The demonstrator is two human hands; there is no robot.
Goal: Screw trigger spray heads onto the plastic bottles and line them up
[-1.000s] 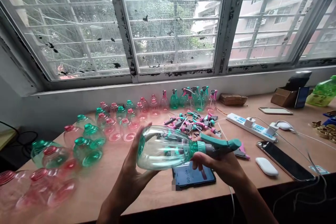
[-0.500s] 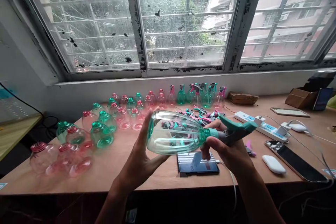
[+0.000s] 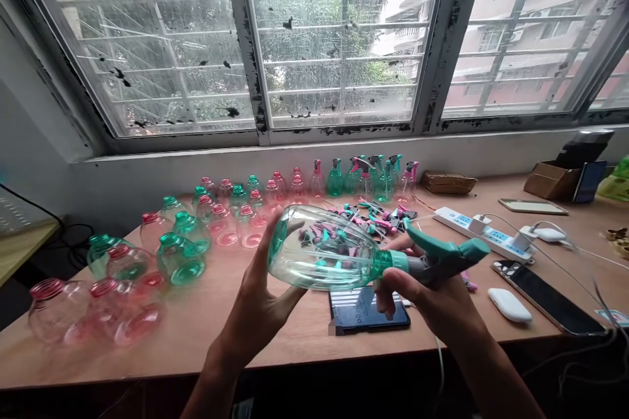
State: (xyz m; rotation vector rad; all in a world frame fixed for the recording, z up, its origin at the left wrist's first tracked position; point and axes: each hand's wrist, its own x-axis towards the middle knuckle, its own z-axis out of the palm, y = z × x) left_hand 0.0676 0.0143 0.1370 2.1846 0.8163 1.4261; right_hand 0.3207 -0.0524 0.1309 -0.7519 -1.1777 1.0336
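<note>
Head view: both hands hold 1 clear green spray bottle (image 3: 324, 250) on its side in mid-air at the centre of the frame, above the tabletop (image 3: 196, 340). The left hand (image 3: 260, 304) is spread wide, with its palm cupped on the bottle's base. The right hand (image 3: 435, 304) is closed around the neck, below the teal trigger head (image 3: 442, 254).

The left hand only presses on the base rather than gripping it. If it slips, the smooth plastic would likely fall onto the phone (image 3: 369, 311) lying directly below. If the right hand twists while the bottle is tilted, the trigger head could seat crooked on the neck. A swinging forearm could also knock the loose open bottles (image 3: 179, 258) at the left of the frame and send them rolling towards the tabletop's near edge.

Counts:
- 2 hands and 1 held bottle.
- About 7 bottles with trigger heads fitted (image 3: 363, 177), in the back row.
- Roughly 20 open bottles in green and pink, too overlapped and blurred to count exactly.
- 1 heap of loose trigger heads (image 3: 381, 217), too tangled to count.
- 3 phones lying flat.
- 1 power strip (image 3: 484, 232).
</note>
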